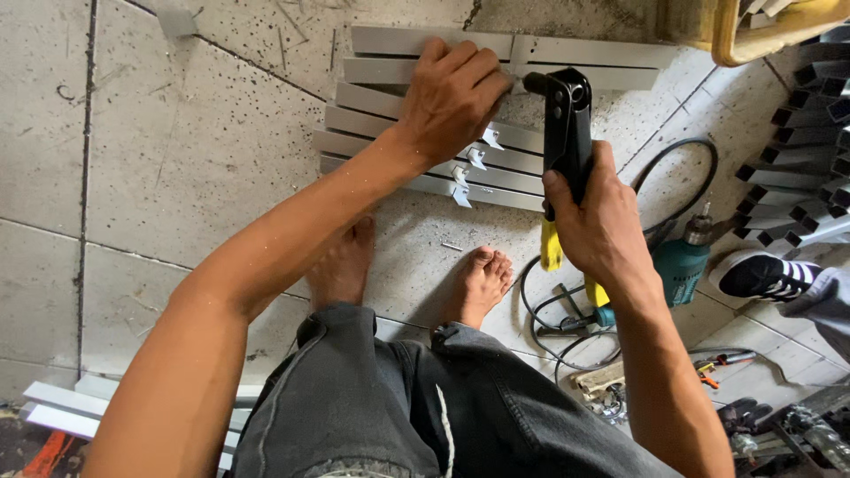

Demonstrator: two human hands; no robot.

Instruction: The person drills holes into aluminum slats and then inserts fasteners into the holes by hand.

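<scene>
A stack of grey metal louvre slats [416, 115] lies on the tiled floor in front of my bare feet. My left hand [452, 93] presses down on the slats near the middle, fingers closed at the nose of the tool. My right hand [598, 217] grips the handles of a black hand riveter [567, 133] with yellow grip ends. The riveter's head points left and meets the slats right beside my left fingertips. Small metal tabs [469, 168] stick out along the slats' front edges.
A teal power drill [682, 265] with a black cable lies on the floor at right. Another person's black-and-white shoe [761, 274] is beside it. More slats [806, 168] are stacked at far right, pliers and small tools [717, 363] at lower right, a yellow crate [761, 31] at top.
</scene>
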